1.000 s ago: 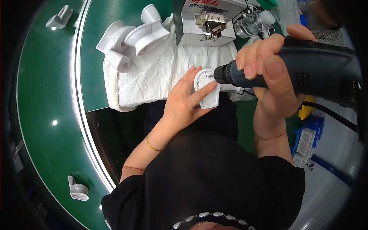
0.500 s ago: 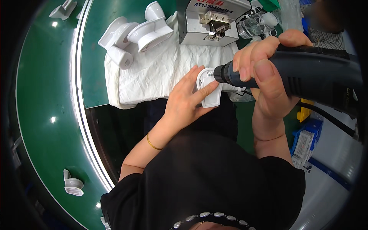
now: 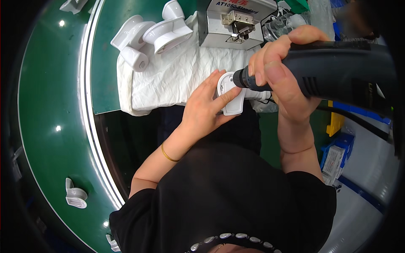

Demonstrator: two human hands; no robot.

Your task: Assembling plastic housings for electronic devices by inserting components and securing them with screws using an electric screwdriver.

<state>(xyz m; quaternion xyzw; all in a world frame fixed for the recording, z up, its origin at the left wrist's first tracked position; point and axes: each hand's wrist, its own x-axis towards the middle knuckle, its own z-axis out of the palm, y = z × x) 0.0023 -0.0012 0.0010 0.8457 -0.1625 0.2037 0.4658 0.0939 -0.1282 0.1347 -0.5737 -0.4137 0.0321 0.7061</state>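
Observation:
My left hand (image 3: 202, 105) grips a white plastic housing (image 3: 233, 110) with one rounded end, its hollow side facing up. The thumb lies across the housing, and the fingers wrap its far left side. My right hand (image 3: 280, 69) is closed round the dark body of an electric screwdriver (image 3: 333, 69), held almost level. Its ribbed nose (image 3: 239, 78) points left and sits over the rounded end of the housing. The nose hides the tip of the bit and whatever it touches.
Two white moulded parts (image 3: 134, 42) (image 3: 168, 33) lie on a white cloth (image 3: 164, 80). Behind the cloth stands a grey metal-fronted machine (image 3: 232, 27). Another white part (image 3: 76, 195) is on the green surface (image 3: 46, 147) at left. A black cable (image 3: 358, 120) hangs at right near blue bins (image 3: 344, 147).
The screwdriver has moved a little left, and its nose is closer to the housing, covering the bit that showed before. My left hand keeps its hold. The view has shifted slightly.

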